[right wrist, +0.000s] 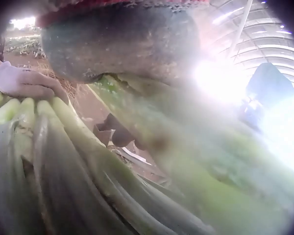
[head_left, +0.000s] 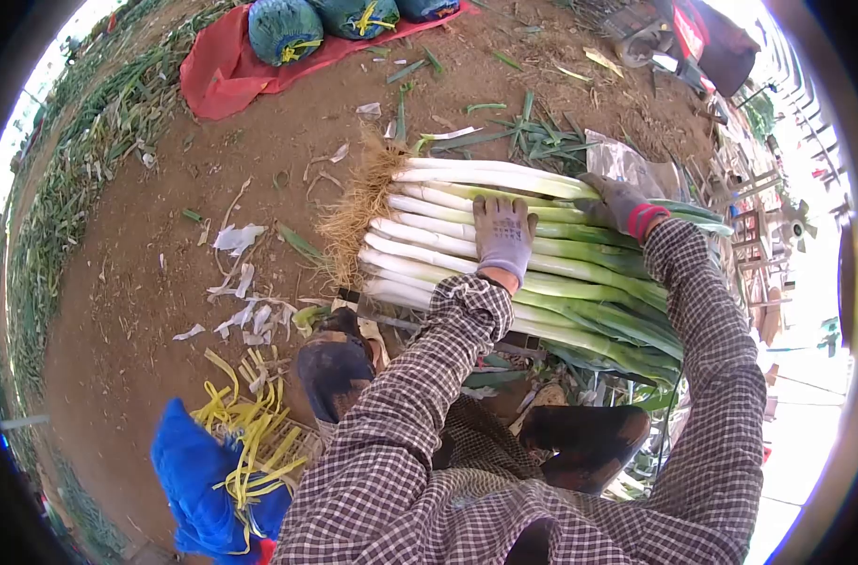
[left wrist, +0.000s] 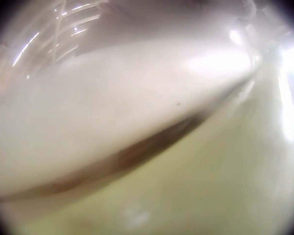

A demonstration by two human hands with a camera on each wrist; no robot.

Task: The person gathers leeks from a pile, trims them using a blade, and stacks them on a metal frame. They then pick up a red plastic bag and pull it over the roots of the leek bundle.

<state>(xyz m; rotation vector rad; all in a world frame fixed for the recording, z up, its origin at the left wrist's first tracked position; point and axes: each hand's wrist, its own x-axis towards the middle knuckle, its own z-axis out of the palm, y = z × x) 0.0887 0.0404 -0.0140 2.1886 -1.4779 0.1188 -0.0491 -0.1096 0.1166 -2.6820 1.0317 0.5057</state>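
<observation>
A broad bundle of leeks (head_left: 429, 237) lies side by side, white stems and roots to the left, green leaves to the right. My gloved left hand (head_left: 504, 235) rests on the stems around the middle, fingers extended; it also shows in the right wrist view (right wrist: 27, 83). At the far edge, my gloved right hand (head_left: 622, 204) grips a leek where white turns green. In the right wrist view that glove (right wrist: 120, 44) wraps the leek (right wrist: 186, 137), its fingertips hidden. Blurred white and pale green stems (left wrist: 108, 98) fill the left wrist view.
Blue netting (head_left: 198, 480) with yellow strips (head_left: 250, 405) lies at lower left. Filled green sacks (head_left: 286, 30) sit on a red sheet (head_left: 217, 71) at the top. Leaf scraps (head_left: 245, 311) litter the soil. A clear plastic sheet (head_left: 627, 160) lies beyond the leeks.
</observation>
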